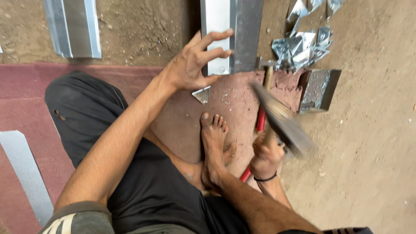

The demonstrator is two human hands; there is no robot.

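Note:
My left hand (pixel 195 63) grips the near end of a long folded sheet-metal channel (pixel 232 30) that lies on the dirt and runs away from me. My right hand (pixel 266 156) is closed around the wooden handle of a hammer (pixel 281 123), whose head is blurred in the air to the right of my bare foot (pixel 213 138). A small triangular metal offcut (pixel 202 94) lies on the red mat just under my left hand.
A red-handled tool (pixel 260 123) lies on the mat beside my foot. A pile of shiny metal scraps (pixel 303 45) and a small metal block (pixel 318 89) sit at right. Another folded channel (pixel 76 26) lies top left, a flat metal strip (pixel 24 171) at left.

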